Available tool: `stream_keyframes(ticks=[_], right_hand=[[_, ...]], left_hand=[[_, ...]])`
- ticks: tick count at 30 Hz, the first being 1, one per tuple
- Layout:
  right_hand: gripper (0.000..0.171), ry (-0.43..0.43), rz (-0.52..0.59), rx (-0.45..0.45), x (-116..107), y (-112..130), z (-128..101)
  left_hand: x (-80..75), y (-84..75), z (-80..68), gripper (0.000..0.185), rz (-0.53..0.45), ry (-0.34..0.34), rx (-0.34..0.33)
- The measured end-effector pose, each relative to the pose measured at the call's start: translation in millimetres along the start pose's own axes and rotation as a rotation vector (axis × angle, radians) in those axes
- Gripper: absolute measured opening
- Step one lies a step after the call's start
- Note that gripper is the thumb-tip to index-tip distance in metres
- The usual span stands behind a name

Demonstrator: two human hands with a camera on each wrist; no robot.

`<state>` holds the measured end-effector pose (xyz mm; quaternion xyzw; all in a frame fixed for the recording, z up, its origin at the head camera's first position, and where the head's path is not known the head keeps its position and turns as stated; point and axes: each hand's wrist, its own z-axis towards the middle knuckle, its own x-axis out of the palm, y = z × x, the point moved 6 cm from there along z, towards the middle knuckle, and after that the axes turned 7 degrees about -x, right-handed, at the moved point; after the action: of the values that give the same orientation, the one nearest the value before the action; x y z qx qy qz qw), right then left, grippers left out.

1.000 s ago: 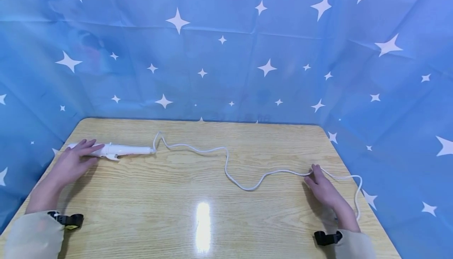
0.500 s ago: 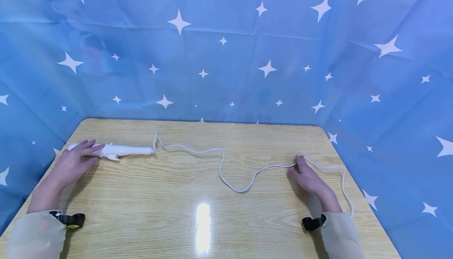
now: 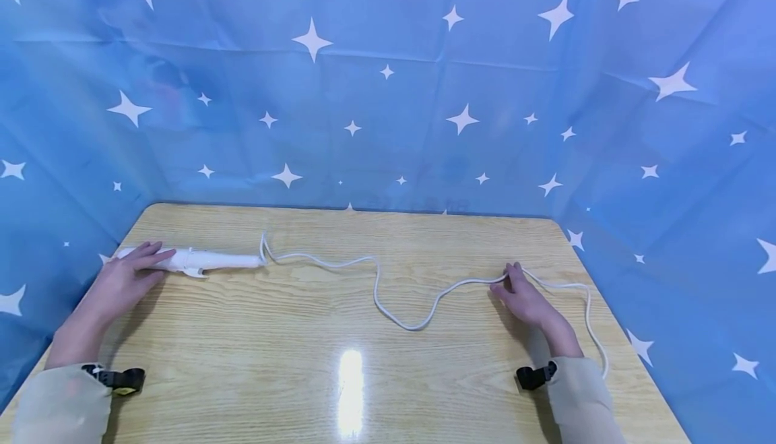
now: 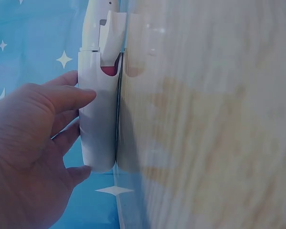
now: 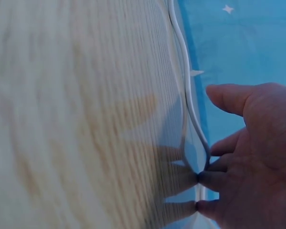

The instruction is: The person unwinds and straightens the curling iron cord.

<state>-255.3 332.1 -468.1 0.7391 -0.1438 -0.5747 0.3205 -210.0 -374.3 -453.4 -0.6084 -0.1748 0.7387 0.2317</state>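
At the left of the desk (image 3: 339,323), the left hand (image 3: 118,282) rests relaxed fingers on a white curling iron (image 3: 200,260), rigid and probably light. The right hand (image 3: 527,299) presses straight fingers on its limp cord (image 3: 400,319) mid-frame; best gripped by the handle.

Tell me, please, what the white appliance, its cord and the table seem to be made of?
White appliance: probably hard plastic, smooth, with a slight sheen. Cord: flexible rubbery or plastic sheath, lying in loose curves. Table: wood-grain surface, maybe laminate, glossy enough to reflect a light.
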Motion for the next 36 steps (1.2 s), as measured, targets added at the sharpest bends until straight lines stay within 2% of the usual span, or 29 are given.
stream_keyframes(ticks=[6,11,20,24,30,36], right_hand=[[0.080,-0.006,-0.004,-0.014,-1.4,2.8,-1.0],[0.078,-0.005,-0.015,0.009,-3.9,4.2,-0.4],[0.061,-0.030,-0.146,0.018,-8.1,1.6,4.1],[0.076,-0.010,-0.127,0.050,-7.8,1.8,5.5],[0.079,0.004,-0.069,0.060,-7.3,14.4,5.1],[0.077,-0.039,-0.109,0.009,-8.6,36.2,8.4]], left_hand=[[-1.7,4.6,-1.6,0.038,-0.008,0.001,-0.044],[-2.7,5.0,-1.0,0.039,-0.013,0.001,-0.059],[-2.8,4.4,-1.2,0.039,-0.024,0.002,-0.096],[-2.0,3.8,-0.3,0.041,-0.014,0.016,-0.119],[-0.5,-0.2,0.2,0.043,-0.008,0.031,-0.119],[1.8,-4.8,0.6,0.044,0.006,0.016,-0.113]])
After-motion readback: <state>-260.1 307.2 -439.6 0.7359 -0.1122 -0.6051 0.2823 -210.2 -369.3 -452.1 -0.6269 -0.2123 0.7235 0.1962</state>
